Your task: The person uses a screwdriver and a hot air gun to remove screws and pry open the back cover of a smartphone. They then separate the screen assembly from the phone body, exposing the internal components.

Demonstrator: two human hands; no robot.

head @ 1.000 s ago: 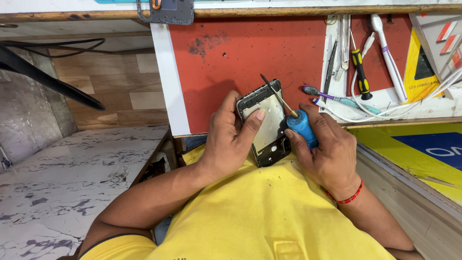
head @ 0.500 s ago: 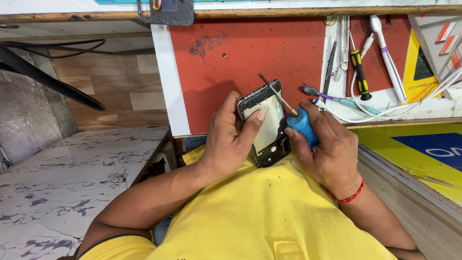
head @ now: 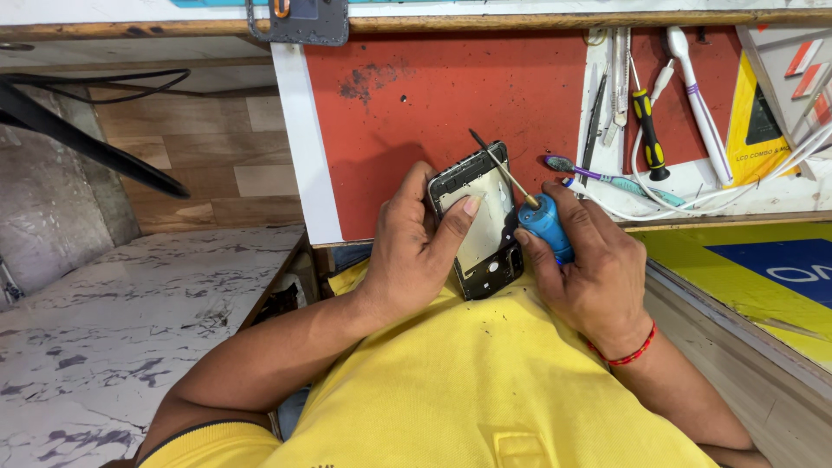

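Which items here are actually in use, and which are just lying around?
In use: opened phone frame in the left hand; blue-handled screwdriver in the right hand.

Lying about: purple toothbrush, yellow-and-black screwdriver, white cable, tweezers.

**Red-topped bench with tools along its right side**

I see a bench (head: pixel 520 87) covered by a red mat (head: pixel 451 104), scuffed with dark marks near its upper left. A white strip (head: pixel 299 147) borders the mat's left edge. On the right part of the bench lies a white tray (head: pixel 693 186) with tools on it: a screwdriver with a black and yellow handle (head: pixel 646 130), metal tweezers (head: pixel 620 78), a purple and teal toothbrush (head: pixel 607 178), a white cable (head: pixel 763 173) and a white wand-like tool (head: pixel 693 82). Just beside these, at the far right, a yellow packet (head: pixel 758 117) lies flat. Nearer me, a yellow and blue box (head: pixel 754 277) rests on the bench's right end.
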